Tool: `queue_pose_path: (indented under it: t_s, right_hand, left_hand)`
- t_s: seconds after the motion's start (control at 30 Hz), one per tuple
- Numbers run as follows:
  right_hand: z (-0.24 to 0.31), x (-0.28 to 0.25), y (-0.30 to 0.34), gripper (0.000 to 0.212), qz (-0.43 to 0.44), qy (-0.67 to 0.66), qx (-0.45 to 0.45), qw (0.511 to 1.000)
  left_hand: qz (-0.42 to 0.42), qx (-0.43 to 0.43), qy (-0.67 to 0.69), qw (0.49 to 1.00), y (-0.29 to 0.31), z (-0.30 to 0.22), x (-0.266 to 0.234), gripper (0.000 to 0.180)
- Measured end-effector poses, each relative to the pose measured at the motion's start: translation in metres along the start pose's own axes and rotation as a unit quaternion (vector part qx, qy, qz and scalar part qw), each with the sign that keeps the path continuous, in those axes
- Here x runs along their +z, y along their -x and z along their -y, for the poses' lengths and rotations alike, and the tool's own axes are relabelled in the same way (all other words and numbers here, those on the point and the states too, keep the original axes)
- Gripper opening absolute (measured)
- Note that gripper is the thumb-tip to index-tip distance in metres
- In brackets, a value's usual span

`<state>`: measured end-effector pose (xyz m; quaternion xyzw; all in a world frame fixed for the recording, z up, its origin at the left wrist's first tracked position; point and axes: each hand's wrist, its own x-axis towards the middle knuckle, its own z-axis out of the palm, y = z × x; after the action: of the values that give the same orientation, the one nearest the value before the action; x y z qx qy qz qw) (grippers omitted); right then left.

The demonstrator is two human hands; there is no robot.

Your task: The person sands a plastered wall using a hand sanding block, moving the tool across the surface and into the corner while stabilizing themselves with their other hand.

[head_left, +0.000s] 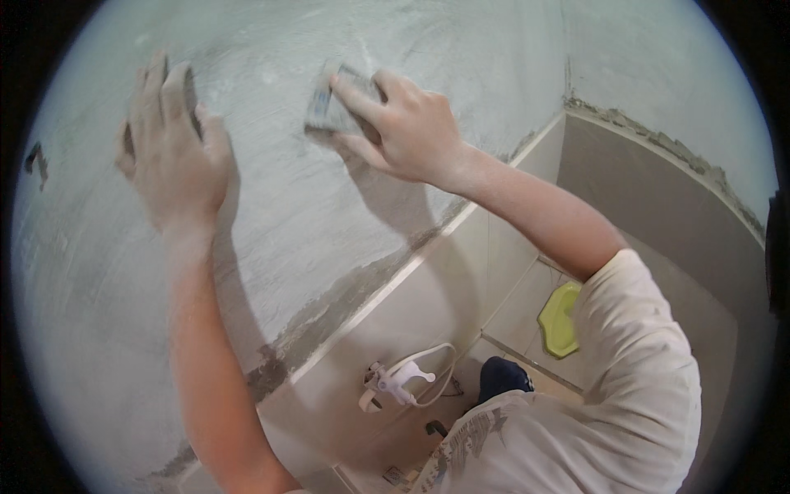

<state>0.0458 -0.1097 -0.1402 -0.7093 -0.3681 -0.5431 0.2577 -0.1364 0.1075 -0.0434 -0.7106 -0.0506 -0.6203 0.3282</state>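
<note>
My right hand grips a dusty grey, rectangular sanding block, its fingers spread around the block's edges. The block's face lies against a grey-white plastered wall with streaky marks. To its left, my left hand rests on the same wall with fingers stretched out, holding nothing. Both hands are coated in pale dust. The block's right part is hidden under my right hand, and there is slight motion blur at it.
Below the plaster runs a rough mortar strip above pale tiles. A white water fitting with a hose hangs on the tiles. A yellow-green squat toilet pan lies low right. A dark hook-like piece sits far left.
</note>
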Motion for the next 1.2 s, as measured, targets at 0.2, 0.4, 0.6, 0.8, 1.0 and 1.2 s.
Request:
queue_pose_path:
  t_s: [0.2, 0.4, 0.6, 0.8, 1.0, 1.2]
  right_hand:
    - [-0.091, -0.008, -0.045, 0.064, 0.062, 0.035, 0.214, 0.974]
    - [-0.010, -0.006, 0.018, 0.068, 0.057, 0.017, -0.014, 0.998]
    - [-0.078, -0.009, -0.022, 0.065, 0.004, 0.060, 0.160, 0.985]
    - [-0.003, 0.003, 0.042, 0.064, 0.070, -0.021, 0.074, 0.995]
    - [-0.071, 0.016, 0.013, 0.065, -0.074, 0.072, 0.104, 0.989]
    - [0.016, 0.004, 0.033, 0.064, 0.042, -0.054, 0.112, 0.991]
  left_hand:
    - [0.007, -0.012, -0.059, 0.998, -0.007, -0.013, -0.007, 0.051]
    - [0.003, -0.025, -0.077, 0.997, -0.001, -0.002, -0.006, 0.051]
    - [-0.003, -0.016, -0.059, 0.998, -0.002, -0.009, -0.005, 0.049]
    - [-0.002, -0.016, -0.057, 0.998, 0.003, -0.004, -0.009, 0.046]
    - [-0.006, -0.022, -0.055, 0.998, 0.001, -0.013, -0.010, 0.045]
    - [0.024, -0.027, -0.051, 0.998, 0.007, 0.000, -0.007, 0.049]
